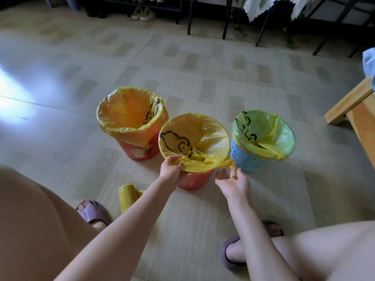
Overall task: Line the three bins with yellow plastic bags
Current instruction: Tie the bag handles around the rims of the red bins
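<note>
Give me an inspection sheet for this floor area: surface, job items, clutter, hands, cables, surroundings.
Surface: pale tiled floor, glare at left.
Job's things: large orange bin lined with yellow bag; blue mesh bin lined with yellow bag; middle orange bin, its yellow bag bunched at the near rim, not yet fully folded over.
Clutter: roll of yellow bags on the floor beside a slippered foot.
Grippers: left hand grips the bag edge at the rim; right hand pinches the twisted bag corner.
Cables: nothing seen.
Surroundings: wooden furniture at right; shoe rack and metal legs behind.
</note>
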